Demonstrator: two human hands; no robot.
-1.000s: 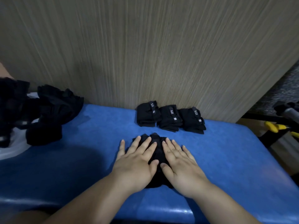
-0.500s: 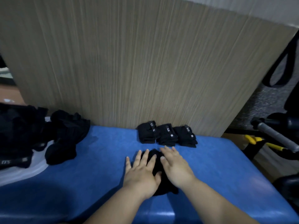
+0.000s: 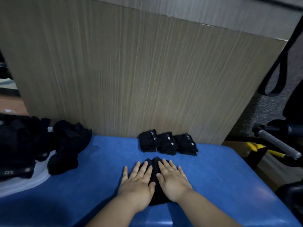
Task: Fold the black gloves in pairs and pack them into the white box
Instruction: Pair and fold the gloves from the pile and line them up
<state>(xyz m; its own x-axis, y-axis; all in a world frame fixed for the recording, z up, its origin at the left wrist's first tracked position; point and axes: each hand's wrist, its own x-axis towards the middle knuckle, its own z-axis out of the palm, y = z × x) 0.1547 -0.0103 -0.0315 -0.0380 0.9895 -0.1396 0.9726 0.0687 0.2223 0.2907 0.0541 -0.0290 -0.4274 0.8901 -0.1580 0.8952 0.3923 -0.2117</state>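
The glove pair [image 3: 155,163] in work lies on the near middle of the blue padded surface [image 3: 221,177], mostly covered. The left hand [image 3: 137,184] and right hand [image 3: 172,181] lie flat on it side by side, fingers straight and spread, thumbs nearly meeting over the black cloth. Neither hand grasps anything. Judgement: the palms bear down to flatten the two gloves one on the other, so that the coming fold takes a clean crease. The fold itself appears not yet made, since black cloth shows both beyond the fingertips and between the wrists.

Just beyond the fingertips, three folded pairs [image 3: 167,143] stand in a row, touching one another, backed against the foot of the wood-grain panel [image 3: 131,79]. Each shows a small label on top. The placing looks deliberate: finished stock kept close, out of the working spot, ready to be gathered together.

Well apart at the left, a heap of loose gloves [image 3: 68,145] rests partly on a white surface [image 3: 36,182]. Whether that is the white box cannot be told. No folded pair is seen packed. A yellow-handled tool [image 3: 255,146] lies off the surface to the right and seems no part of this job.
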